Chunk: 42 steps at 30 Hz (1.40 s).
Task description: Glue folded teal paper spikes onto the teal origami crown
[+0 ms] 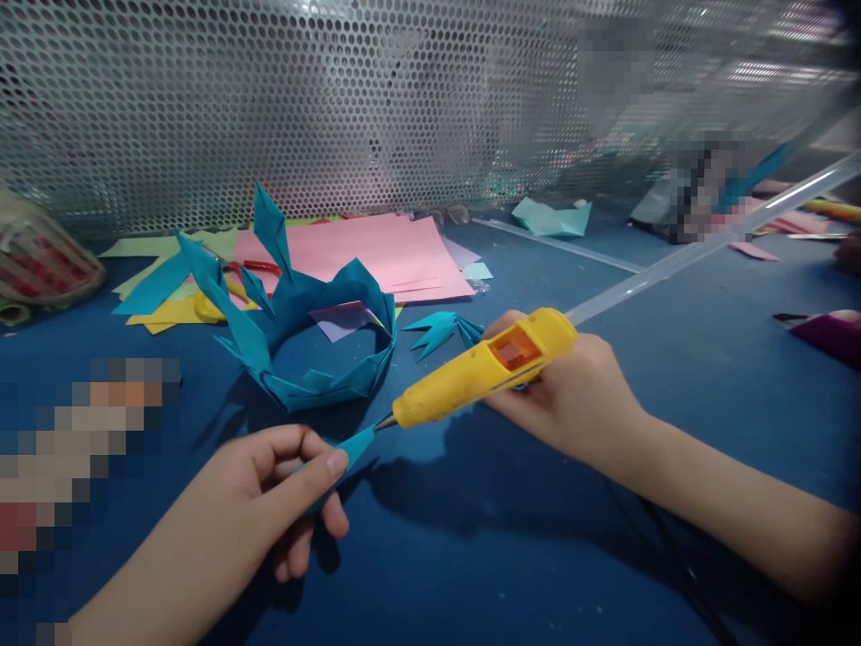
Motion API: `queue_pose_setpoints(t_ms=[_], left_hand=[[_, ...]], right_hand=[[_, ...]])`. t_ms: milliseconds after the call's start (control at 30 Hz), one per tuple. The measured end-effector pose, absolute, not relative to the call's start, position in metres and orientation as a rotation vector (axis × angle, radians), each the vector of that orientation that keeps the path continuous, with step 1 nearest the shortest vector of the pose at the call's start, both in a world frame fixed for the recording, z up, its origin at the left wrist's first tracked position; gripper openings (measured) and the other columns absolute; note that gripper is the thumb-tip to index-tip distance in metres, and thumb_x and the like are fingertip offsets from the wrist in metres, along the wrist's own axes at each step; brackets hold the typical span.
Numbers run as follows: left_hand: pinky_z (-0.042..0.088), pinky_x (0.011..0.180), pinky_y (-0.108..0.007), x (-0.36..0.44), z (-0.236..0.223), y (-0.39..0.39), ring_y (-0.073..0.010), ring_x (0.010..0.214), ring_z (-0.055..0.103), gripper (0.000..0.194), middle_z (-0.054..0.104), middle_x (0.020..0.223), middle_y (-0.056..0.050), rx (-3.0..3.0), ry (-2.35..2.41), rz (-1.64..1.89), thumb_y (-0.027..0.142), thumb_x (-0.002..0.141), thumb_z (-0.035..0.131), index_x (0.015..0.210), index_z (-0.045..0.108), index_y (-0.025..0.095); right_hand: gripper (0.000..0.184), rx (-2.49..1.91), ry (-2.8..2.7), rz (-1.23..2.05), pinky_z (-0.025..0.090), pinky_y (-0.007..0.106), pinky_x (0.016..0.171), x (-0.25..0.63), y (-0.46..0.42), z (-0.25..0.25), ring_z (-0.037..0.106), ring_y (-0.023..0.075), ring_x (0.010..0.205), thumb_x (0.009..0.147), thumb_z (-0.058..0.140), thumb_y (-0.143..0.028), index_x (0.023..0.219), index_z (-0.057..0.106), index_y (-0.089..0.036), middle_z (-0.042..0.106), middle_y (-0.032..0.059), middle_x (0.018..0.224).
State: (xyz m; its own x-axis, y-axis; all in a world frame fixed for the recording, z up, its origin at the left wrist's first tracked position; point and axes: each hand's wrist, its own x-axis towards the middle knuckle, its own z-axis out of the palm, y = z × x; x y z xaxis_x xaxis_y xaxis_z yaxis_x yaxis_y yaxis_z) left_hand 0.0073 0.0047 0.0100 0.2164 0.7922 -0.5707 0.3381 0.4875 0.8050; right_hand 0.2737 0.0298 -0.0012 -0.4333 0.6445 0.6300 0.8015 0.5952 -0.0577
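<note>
Between the thumb and fingers of my left hand (289, 484) is a folded blue paper piece (355, 449), its tip pointing up and right. My right hand (571, 395) is wrapped round a yellow hot glue gun (464, 377), whose metal nozzle meets the tip of that paper, touching or very nearly so. A long clear glue stick (713, 238) sticks out of the gun's back end. Just beyond my left hand, a blue folded-paper crown (329, 381) with pointed parts stands on the table. Small blue folded paper points (437, 332) lie behind the gun.
Pink paper sheets (356, 251), yellow-handled scissors (212, 305) and red handles (259, 267) lie behind the crown. Another glue stick (558, 240) and a pale green paper piece (552, 218) are farther back. A perforated metal panel (323, 108) closes off the rear; a jar (44, 256) stands left.
</note>
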Motion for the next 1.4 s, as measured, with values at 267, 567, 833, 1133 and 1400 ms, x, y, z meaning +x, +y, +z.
queue_pose_setpoints(t_ms=[267,567,833,1133,1400], left_hand=[[0.036,0.040,-0.018,0.0095,0.0126,0.0003,-0.0065,0.034,0.045,0.036,0.067,0.049,0.003,1.091,1.444,0.466,0.050,0.068,0.076,0.058,0.060,0.020],[0.038,0.038,-0.018,0.0047,0.0081,0.0060,-0.0069,0.034,0.047,0.033,0.069,0.053,0.002,1.077,1.362,0.431,0.047,0.068,0.078,0.060,0.061,0.020],[0.040,0.039,-0.017,0.0055,0.0073,0.0065,-0.0063,0.035,0.048,0.032,0.070,0.053,0.002,1.067,1.340,0.439,0.044,0.070,0.079,0.060,0.061,0.019],[0.039,0.039,-0.016,0.0051,0.0079,0.0048,-0.0056,0.035,0.048,0.033,0.070,0.053,0.003,1.060,1.355,0.455,0.044,0.071,0.079,0.059,0.061,0.019],[0.040,0.039,-0.016,0.0037,0.0047,0.0052,-0.0058,0.035,0.048,0.033,0.071,0.054,0.002,1.059,1.327,0.459,0.044,0.071,0.079,0.060,0.062,0.019]], right_hand=[[0.017,-1.129,-2.217,-0.363,0.040,0.022,0.047,0.2757,0.0300,-0.0005,0.056,0.0124,0.048,0.085,0.052,-0.023,0.068,0.051,-0.022,0.064,0.0005,0.062],[0.018,-1.126,-2.242,-0.402,0.039,0.022,0.048,0.2754,0.0289,-0.0007,0.053,0.0119,0.048,0.087,0.050,-0.022,0.069,0.052,-0.020,0.065,0.0012,0.063],[0.019,-1.134,-2.215,-0.463,0.041,0.022,0.048,0.2776,0.0302,-0.0035,0.058,0.0132,0.049,0.086,0.052,-0.023,0.068,0.053,-0.020,0.066,0.0026,0.063],[0.017,-1.185,-2.185,-0.558,0.041,0.022,0.047,0.2780,0.0301,-0.0035,0.059,0.0132,0.048,0.087,0.048,-0.025,0.071,0.052,-0.021,0.064,0.0007,0.059],[0.029,-1.138,-2.178,-0.702,0.041,0.021,0.044,0.2777,0.0313,-0.0013,0.059,0.0130,0.045,0.096,0.039,-0.030,0.072,0.052,-0.021,0.062,-0.0007,0.054]])
